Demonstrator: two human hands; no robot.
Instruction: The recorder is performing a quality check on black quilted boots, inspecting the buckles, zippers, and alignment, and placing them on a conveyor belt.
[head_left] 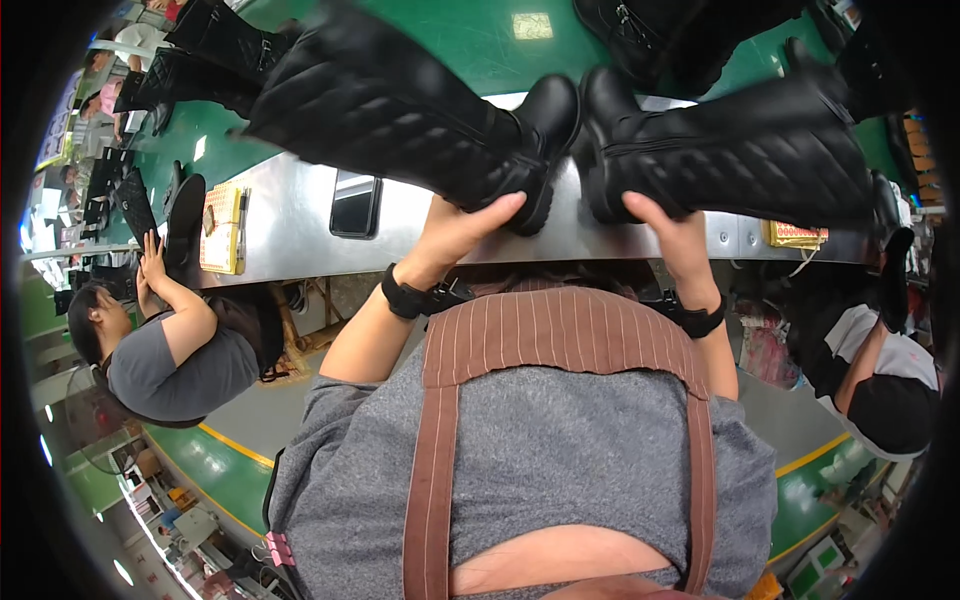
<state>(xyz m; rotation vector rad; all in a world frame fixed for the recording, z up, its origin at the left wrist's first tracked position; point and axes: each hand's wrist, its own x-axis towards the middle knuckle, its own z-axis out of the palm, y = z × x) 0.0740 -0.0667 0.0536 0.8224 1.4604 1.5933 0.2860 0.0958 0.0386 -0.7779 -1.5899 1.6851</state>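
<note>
Two tall black quilted boots lie on their sides above the steel bench edge, their soles facing each other. My left hand [462,232] is closed on the heel end of the left boot [400,115], thumb pressed by the heel; its fingers are hidden under the boot. The shaft slants up to the far left and is slightly blurred. On the other side, my right hand [678,238] grips the right boot [740,160] near its heel, the thumb on the boot and the fingers tucked below. This boot's shaft points right, and its rounded toe points away from me.
On the steel bench [290,235] lie a black phone [355,205] and a yellow pad of orange labels [220,232] with a pen. Another label pad [797,235] is at right. More boots [660,35] stand on the green surface [440,40] beyond. Co-workers [180,350] sit on both sides.
</note>
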